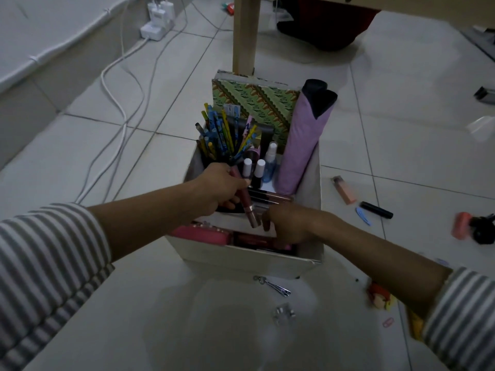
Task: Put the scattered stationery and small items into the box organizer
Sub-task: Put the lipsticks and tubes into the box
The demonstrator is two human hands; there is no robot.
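Observation:
A white box organizer (249, 259) stands on the tiled floor, holding pencils (217, 137), small bottles (258, 170), a lilac roll (302, 145) and a patterned book (257, 103). My left hand (219, 187) grips a pink lip-gloss tube (245, 200) over the box's middle compartment. My right hand (292, 223) reaches into the box's front compartment with curled fingers; what it holds, if anything, is hidden. Scattered on the floor are an orange lighter (344, 190), a black pen (376, 210), a blue hair clip (363, 216), bobby pins (276, 286) and a clear clip (284, 313).
A wooden table leg (245, 33) stands just behind the box. White cables (115, 103) and a power strip (155, 25) lie at the left. A pink roll and black item (474, 227) sit at the right; a small figurine (380, 297) and pink paper clip (388, 322) lie near my right arm.

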